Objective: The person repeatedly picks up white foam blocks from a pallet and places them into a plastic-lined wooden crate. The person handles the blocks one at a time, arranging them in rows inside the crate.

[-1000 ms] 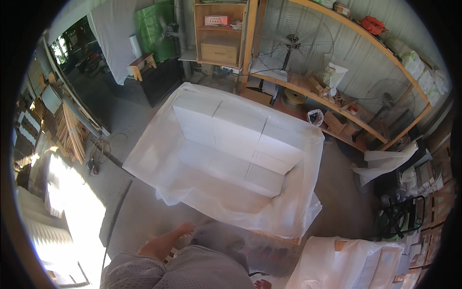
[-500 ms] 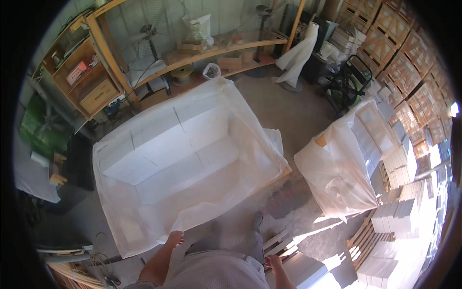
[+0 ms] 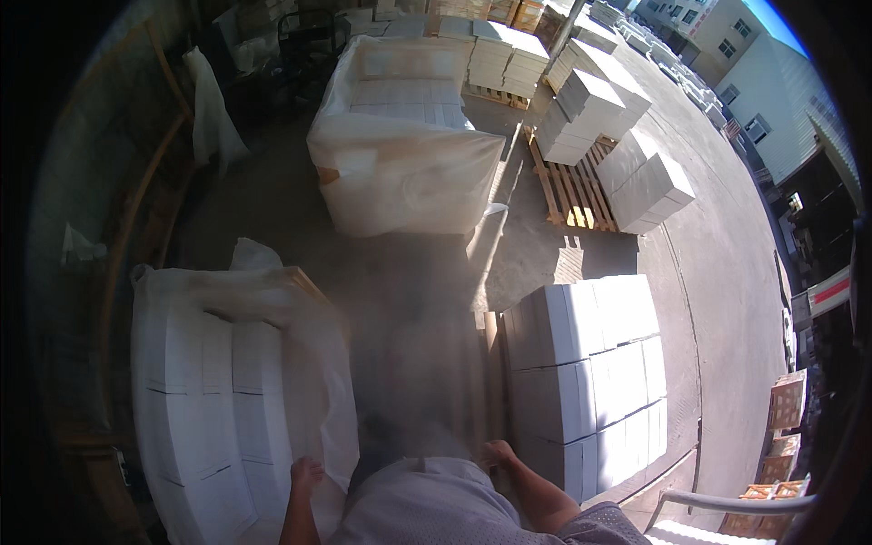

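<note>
My left hand (image 3: 307, 474), fingers loosely curled, appears in front of the near right side of a plastic-lined bin (image 3: 320, 363). I see nothing in it, and no film is pulled up toward it. White boxes (image 3: 195, 400) lie in rows inside that bin, under clear sheeting draped over its rim. My right hand (image 3: 495, 452) is closed at my right side, with nothing visible in it. Nearest to it is a tall stack of white boxes (image 3: 581, 363), partly sunlit; a gap seems to lie between them.
Ahead stands a second film-wrapped bin (image 3: 409, 182) of white boxes. A wooden pallet (image 3: 574, 186) bears more white stacks (image 3: 643, 182) to its right. White film (image 3: 213, 113) hangs at the far left. A pale railing (image 3: 736, 502) crosses the lower right, beside the sunlit yard (image 3: 727, 318).
I have turned to the right: the large lined bin now sits at my left, and the white stacks and outdoor yard have come into view. My left hand no longer appears at the film's near edge.
</note>
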Tool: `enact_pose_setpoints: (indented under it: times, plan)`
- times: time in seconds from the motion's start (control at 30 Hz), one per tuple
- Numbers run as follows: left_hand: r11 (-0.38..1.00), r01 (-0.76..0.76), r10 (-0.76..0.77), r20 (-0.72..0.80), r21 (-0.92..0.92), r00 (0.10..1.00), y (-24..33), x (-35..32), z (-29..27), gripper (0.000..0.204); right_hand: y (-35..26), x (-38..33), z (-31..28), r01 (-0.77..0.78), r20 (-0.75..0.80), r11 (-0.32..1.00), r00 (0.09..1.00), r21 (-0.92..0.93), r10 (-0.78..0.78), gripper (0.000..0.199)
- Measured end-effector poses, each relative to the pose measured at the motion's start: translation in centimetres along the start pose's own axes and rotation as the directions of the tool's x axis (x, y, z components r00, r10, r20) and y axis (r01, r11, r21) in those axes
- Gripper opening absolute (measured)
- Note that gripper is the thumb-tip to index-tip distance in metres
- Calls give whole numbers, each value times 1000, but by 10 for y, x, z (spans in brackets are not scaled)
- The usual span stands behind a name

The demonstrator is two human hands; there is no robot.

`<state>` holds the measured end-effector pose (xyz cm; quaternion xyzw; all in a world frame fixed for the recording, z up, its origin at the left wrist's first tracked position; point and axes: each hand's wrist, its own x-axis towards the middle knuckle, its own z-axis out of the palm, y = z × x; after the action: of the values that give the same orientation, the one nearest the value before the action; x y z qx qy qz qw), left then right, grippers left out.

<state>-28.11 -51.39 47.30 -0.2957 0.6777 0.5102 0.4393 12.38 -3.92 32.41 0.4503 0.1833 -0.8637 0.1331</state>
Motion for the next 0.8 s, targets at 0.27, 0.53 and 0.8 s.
enact_pose_setpoints:
  times: [0.27,0.53,0.8]
  plan:
    - [968,-131,107,117,215,987,63,-15,99,32,38,-4,-43,227,-300,865,873,-448,-384,19]
    - [830,-99,-42,238,548,970,53,-14,157,34,95,-77,-61,355,-269,916,915,185,-300,24]
    - [581,-268,-196,451,769,871,88,24,173,38,271,-79,4,163,-630,901,664,-403,-402,21]
